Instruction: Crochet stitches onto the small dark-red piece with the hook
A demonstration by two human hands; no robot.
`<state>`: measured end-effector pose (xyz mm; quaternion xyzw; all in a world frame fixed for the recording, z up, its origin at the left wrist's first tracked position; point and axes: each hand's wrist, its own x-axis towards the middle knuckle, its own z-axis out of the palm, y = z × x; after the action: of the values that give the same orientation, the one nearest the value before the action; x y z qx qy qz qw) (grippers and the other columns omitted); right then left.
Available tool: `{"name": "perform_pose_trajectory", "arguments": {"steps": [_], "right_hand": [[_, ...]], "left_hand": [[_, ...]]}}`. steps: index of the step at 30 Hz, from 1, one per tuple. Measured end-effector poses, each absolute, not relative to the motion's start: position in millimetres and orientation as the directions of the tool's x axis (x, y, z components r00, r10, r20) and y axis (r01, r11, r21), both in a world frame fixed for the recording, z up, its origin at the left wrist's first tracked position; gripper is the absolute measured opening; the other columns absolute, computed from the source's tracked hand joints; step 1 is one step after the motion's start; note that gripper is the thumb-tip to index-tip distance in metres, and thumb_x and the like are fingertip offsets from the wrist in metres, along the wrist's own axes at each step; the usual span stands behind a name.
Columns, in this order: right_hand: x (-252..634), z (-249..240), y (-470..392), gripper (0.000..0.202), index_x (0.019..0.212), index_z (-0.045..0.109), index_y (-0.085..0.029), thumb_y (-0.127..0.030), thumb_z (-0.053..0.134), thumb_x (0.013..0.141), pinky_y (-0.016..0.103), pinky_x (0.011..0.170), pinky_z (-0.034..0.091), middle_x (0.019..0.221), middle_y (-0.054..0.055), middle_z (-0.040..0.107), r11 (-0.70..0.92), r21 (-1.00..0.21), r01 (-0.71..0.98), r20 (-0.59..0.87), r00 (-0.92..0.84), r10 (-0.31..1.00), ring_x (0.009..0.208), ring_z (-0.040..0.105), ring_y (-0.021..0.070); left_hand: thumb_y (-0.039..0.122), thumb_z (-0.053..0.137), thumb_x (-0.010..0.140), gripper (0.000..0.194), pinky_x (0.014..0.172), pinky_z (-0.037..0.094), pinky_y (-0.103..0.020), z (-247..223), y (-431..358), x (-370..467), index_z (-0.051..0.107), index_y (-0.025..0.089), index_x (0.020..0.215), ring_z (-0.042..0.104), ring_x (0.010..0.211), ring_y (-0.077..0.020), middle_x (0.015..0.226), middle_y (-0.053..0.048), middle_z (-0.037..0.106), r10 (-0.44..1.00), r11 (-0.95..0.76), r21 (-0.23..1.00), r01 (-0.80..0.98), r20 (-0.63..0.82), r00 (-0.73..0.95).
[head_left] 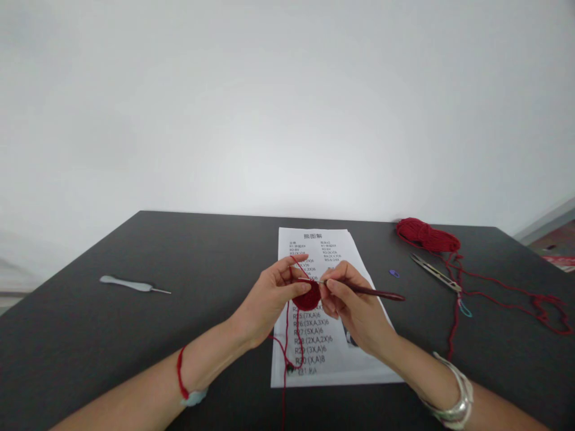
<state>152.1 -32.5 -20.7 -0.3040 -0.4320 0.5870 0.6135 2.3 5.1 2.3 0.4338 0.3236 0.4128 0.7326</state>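
My left hand [274, 290] pinches the edge of a small round piece of dark red crochet [307, 299], with red yarn running over its raised index finger. In my right hand [348, 296] is a crochet hook with a dark reddish-brown handle [381, 294], held like a pen. The hook's metal tip meets the top edge of the crochet piece; the stitch there is too small to make out. Loose red yarn [287, 344] hangs below the piece across a printed pattern sheet [309, 378], which lies under both hands.
A skein of red yarn [426, 235] lies at the back right, its strands trailing over the dark table [202, 251]. Near it are thread snips [435, 273] with a teal loop and a purple stitch marker [394, 273]. On the left lies a grey-handled crochet hook [130, 284].
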Motion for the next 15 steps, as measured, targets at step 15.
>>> {"name": "perform_pose_trajectory", "arguments": {"steps": [15], "right_hand": [[162.6,-8.4,-28.1,0.015,0.069,0.054,-0.019,-0.018,0.068,0.075,0.016,0.04,0.027,0.056,-0.003,0.058,-0.025,-0.793,-0.609,0.047,-0.102,0.994,0.044,0.038,0.0059]], "left_hand": [[0.009,0.066,0.07,0.045,0.066,0.04,-0.024,2.4,7.5,-1.5,0.057,0.017,0.113,0.052,0.065,-0.009,0.072,0.004,0.06,0.895,0.133,0.958,-0.254,-0.007,0.445]]}}
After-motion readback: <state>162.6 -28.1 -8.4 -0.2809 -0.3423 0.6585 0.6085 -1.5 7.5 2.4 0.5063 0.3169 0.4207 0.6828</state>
